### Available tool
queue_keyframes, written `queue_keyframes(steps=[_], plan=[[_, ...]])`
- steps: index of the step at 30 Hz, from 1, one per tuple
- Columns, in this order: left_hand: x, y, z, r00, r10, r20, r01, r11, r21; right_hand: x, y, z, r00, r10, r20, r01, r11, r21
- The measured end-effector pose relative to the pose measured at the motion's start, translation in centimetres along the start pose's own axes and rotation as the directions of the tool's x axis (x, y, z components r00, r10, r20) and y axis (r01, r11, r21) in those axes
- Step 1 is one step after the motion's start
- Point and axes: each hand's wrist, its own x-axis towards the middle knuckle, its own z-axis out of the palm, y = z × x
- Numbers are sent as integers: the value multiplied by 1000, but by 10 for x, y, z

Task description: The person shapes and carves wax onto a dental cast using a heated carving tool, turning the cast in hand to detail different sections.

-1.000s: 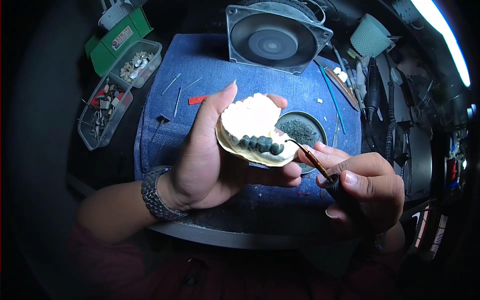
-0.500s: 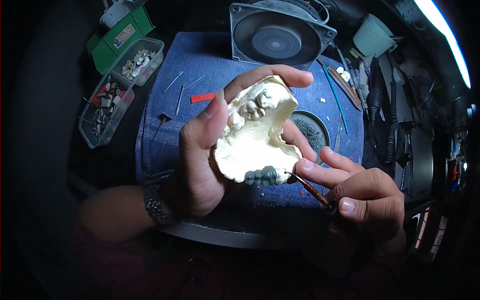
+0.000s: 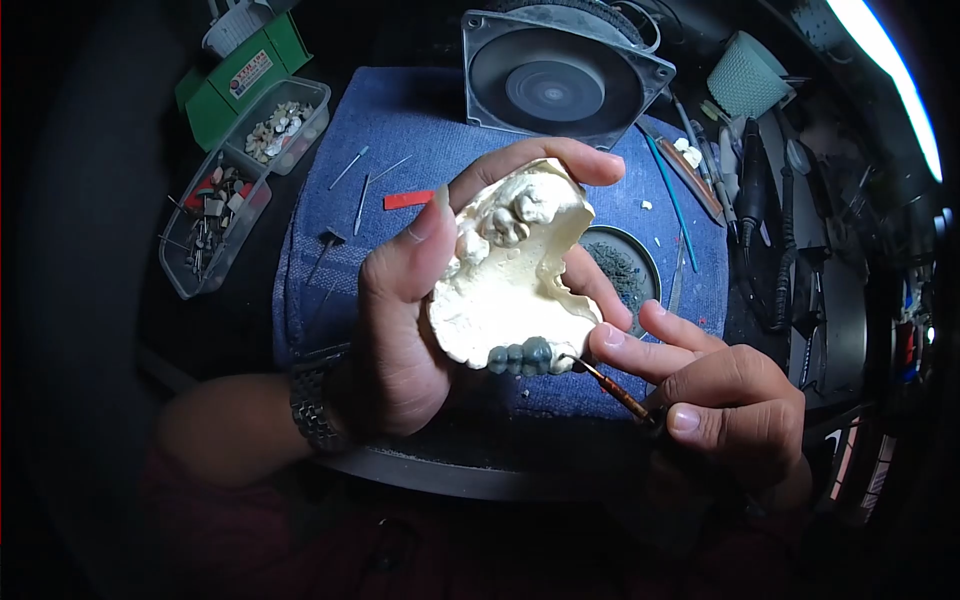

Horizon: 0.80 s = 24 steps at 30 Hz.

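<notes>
Judged to be partway along, with a joined row of dark green tooth shapes (image 3: 520,357) already seated on the near edge of the pale plaster cast (image 3: 490,310) and rounded into separate bulges. Not yet put down for good, it would seem, given the thin tool (image 3: 620,392) with its tip at the pale tooth (image 3: 561,356) just right of the row; impossible to tell touching from hovering there. Hard to judge the amount left, with the near faces of the row mostly hidden from view.

Held up above the blue towel (image 3: 420,130) on the counter (image 3: 430,480), with the cast tilted and cupped in the left grip (image 3: 400,335): thumb along the left side, a finger curled over the far rim, fingertips beyond the right side. Closed firmly around the cast, by the look of it, with the dark row left uncovered, near and to the right of the palm.

Narrow in the right grip (image 3: 725,395), pinched on the tool between thumb and fingers, with a fingertip beside the cast's right edge. Beyond the cast, to the right, dark crumbs (image 3: 620,262) in a round tin (image 3: 657,275).
</notes>
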Motion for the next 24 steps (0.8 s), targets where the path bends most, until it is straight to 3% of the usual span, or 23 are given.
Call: queue_keyframes(steps=[5, 12, 17, 24], plan=[[-1, 1, -1, 1000, -18, 0, 18, 1000, 11, 1, 2, 3, 999, 32, -34, -30, 998, 61], [-1, 0, 0, 1000, -18, -17, 18, 1000, 12, 4, -1, -2, 988, 151, 36, -154, 982, 109], [-1, 0, 0, 1000, -2, -3, 2, 999, 46, 0, 2, 5, 997, 57, -56, -51, 994, 93], [-1, 0, 1, 1000, -12, -29, 12, 1000, 23, 1, 3, 3, 998, 52, -33, -49, 996, 79]])
